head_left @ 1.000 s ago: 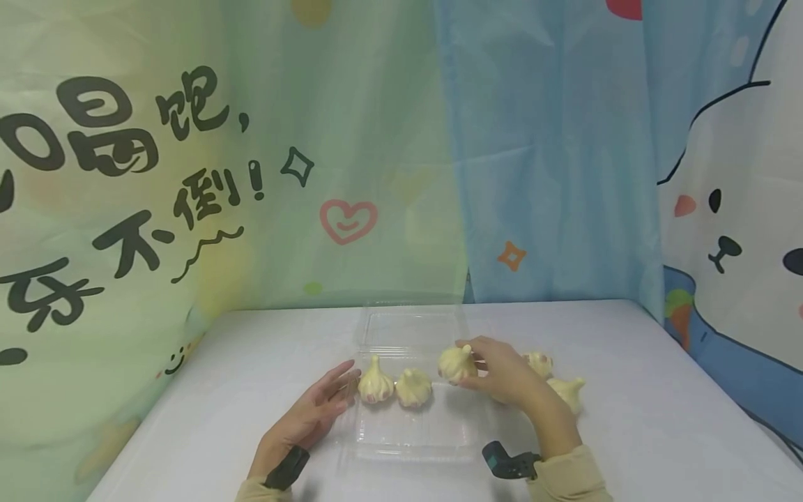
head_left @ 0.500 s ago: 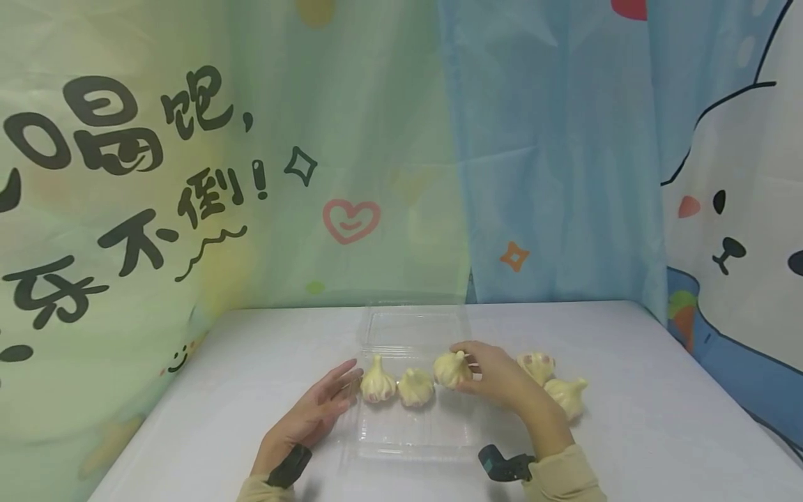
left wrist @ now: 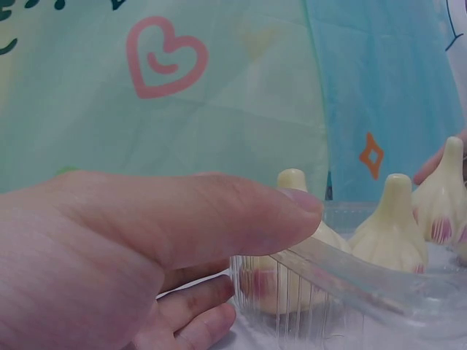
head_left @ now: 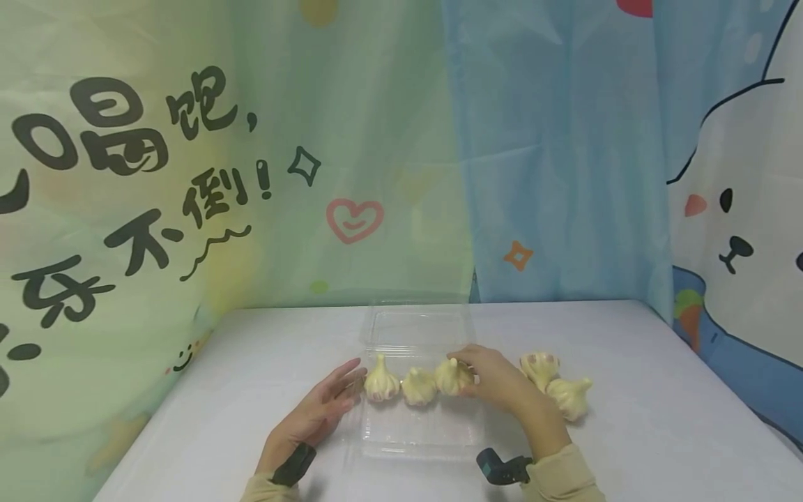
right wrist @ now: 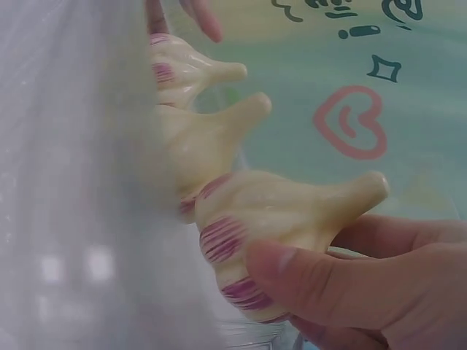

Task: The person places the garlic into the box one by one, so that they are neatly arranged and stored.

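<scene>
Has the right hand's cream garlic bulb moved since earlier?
Yes: in the head view, the bulb moved left and down, judged against the clear plastic box.

Your right hand [right wrist: 387, 284] pinches a cream garlic bulb [right wrist: 273, 208] streaked with purple; two more bulbs [right wrist: 208, 138] sit beyond it, a green curtain [right wrist: 438, 138] behind.

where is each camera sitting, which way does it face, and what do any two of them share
Head: on the head, facing forward and down over the white table; left hand, right hand and sleeve cuffs show.
Left wrist: on that wrist, facing past its thumb to the clear box; a bit of the right hand shows at the right edge.
Right wrist: on that wrist, image turned sideways, facing the garlic bulb its hand pinches; left fingertips show at top.
Shared: both wrist views catch the heart on the curtain.
</scene>
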{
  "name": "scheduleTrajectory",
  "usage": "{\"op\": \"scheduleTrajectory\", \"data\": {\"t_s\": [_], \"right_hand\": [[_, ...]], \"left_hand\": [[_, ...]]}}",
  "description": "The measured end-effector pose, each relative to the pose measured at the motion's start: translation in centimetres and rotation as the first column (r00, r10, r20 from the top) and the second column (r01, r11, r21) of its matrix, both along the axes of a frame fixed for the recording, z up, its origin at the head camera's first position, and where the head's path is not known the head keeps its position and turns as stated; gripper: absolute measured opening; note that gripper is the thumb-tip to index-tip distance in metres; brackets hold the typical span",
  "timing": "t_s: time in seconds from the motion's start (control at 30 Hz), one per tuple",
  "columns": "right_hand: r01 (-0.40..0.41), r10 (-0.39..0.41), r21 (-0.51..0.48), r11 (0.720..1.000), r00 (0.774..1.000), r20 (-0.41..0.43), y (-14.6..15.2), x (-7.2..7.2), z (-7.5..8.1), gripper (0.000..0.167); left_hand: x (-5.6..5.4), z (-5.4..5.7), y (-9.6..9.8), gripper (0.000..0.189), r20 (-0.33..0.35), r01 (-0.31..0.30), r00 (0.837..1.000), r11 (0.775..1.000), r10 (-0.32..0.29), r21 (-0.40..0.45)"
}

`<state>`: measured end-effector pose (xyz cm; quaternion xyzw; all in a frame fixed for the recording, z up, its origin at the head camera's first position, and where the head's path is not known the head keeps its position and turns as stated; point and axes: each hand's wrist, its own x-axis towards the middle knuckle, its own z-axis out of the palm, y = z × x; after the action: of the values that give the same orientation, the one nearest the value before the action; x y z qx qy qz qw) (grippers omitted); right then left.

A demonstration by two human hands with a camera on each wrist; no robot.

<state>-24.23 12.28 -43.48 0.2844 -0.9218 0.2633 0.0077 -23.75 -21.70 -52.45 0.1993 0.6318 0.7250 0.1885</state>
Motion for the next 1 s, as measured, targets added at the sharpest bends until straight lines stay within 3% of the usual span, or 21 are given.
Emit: {"op": "scheduleTrajectory", "data": {"t_s": [0.33, 0.7, 1.0], "right_hand": [[0.026, -0.024, 0.069, 0.997, 0.999, -0.04, -0.25, 0.08, -0.21, 0.053], [0.059, -0.057, 0.096, 0.994, 0.998, -0.028, -0.49, -0.02, -0.45, 0.053], [0.081, -0.072, 0.109, 0.991, 0.994, -0.078, -0.95, 0.13, -0.24, 0.052]], "left_hand": [[-0.02, 0.13, 0.18, 0.076, 0.017, 0.002, 1.0, 1.0, -0.003, 0.008], [0.13, 0.37, 0.31, 0.076, 0.017, -0.003, 1.0, 1.0, 0.003, 0.019], [0.18, 0.33, 0.25, 0.08, 0.024, -0.009, 1.0, 1.0, 0.009, 0.021]]}}
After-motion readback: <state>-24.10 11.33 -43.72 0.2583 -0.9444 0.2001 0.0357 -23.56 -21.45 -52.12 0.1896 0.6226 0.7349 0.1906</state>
